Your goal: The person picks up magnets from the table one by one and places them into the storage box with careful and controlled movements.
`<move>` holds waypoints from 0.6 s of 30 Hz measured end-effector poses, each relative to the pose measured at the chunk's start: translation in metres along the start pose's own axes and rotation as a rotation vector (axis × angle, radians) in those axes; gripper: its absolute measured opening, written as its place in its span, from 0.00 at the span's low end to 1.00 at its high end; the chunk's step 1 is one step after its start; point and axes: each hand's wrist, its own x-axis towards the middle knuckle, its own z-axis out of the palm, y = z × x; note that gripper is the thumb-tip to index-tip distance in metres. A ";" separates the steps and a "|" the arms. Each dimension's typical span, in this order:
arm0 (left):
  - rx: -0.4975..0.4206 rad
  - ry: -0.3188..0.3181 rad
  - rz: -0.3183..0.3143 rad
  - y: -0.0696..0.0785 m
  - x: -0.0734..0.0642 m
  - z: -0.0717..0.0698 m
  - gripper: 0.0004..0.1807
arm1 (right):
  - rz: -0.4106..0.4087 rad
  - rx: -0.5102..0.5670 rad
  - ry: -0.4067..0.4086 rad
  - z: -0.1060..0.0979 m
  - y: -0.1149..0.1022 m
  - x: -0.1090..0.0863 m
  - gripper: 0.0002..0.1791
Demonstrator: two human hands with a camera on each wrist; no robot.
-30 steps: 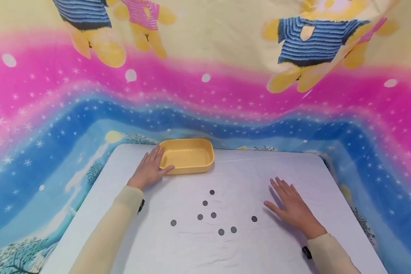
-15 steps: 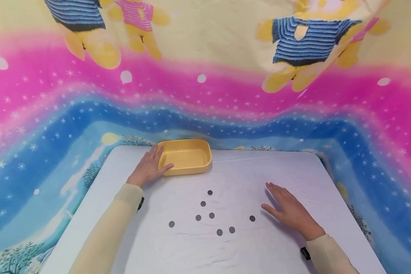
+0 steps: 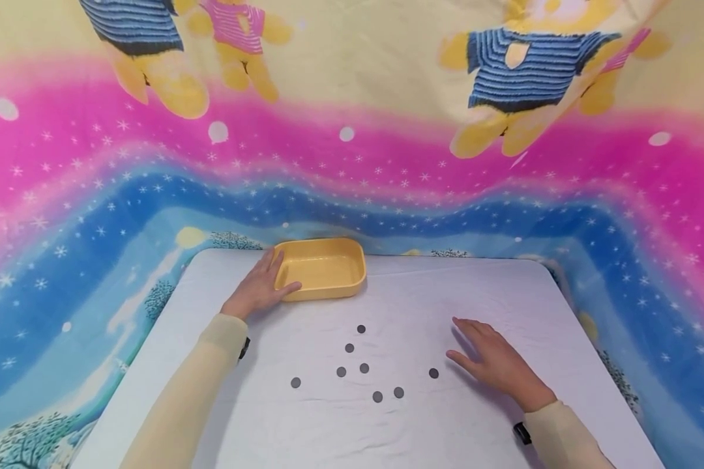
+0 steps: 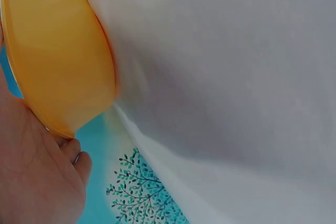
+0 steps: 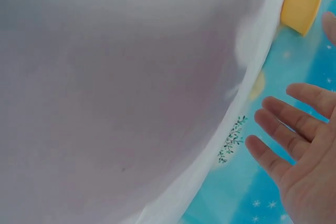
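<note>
In the head view my left hand (image 3: 258, 288) rests on the left end of a shallow yellow box (image 3: 322, 297). Its fingers look straight along that end, and the thumb reaches over the front rim. The left wrist view shows the palm (image 4: 42, 177) against the rim of the box (image 4: 63, 51). My right hand (image 3: 497, 361) is held over the right part of the table with fingers extended and nothing in them. Nearest to its thumb lies a small dark grey disc (image 3: 434, 373). Several similar discs (image 3: 364, 368) are scattered across the middle; their kind is unclear.
A white cloth (image 3: 428, 430) covers the table. Around its back and sides hangs a patterned curtain (image 3: 387, 163) with bears and snowflakes. The box stands close to the table's back edge (image 3: 457, 258). A black band (image 3: 523, 433) is on the right wrist.
My right hand has shifted slightly left and nearer, with its fingers less spread. The left hand stays at the box, and the discs keep their places on the cloth.
</note>
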 end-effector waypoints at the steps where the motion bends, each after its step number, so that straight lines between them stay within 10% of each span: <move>1: -0.004 0.001 0.002 0.001 0.001 0.001 0.62 | -0.003 -0.002 0.001 0.000 0.000 0.000 0.47; 18: 0.016 0.003 0.044 0.025 0.010 0.014 0.62 | -0.060 -0.005 0.008 0.004 -0.006 -0.002 0.40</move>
